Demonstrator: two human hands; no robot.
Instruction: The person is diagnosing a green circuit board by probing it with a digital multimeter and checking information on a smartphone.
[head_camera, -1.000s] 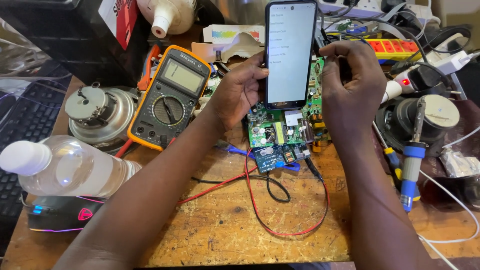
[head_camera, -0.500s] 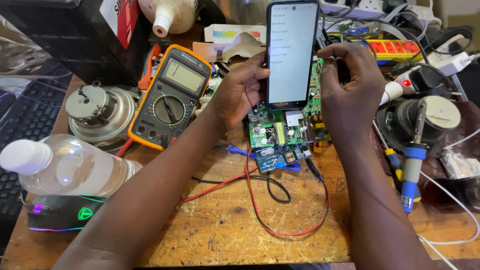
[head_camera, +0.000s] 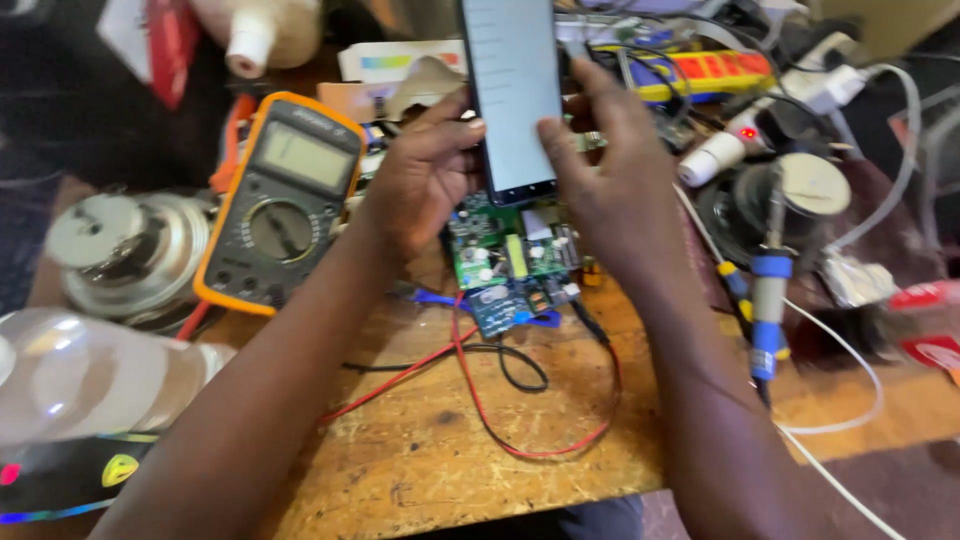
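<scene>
2 hands, left hand (head_camera: 425, 185) and right hand (head_camera: 610, 175), close their grip on an upright phone (head_camera: 512, 95) above green circuit boards (head_camera: 510, 255); multimeter (head_camera: 280, 205), red wire (head_camera: 480, 400) and soldering iron (head_camera: 768, 300) crowd the worktop (head_camera: 430, 460).

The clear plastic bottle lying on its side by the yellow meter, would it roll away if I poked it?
Probably yes. The plastic bottle lies on its side and looks round, so a push could roll it across the wooden table. It looks see-through and thin, so it is likely light and a bit squashy. The multimeter beside it might stop it.
</scene>
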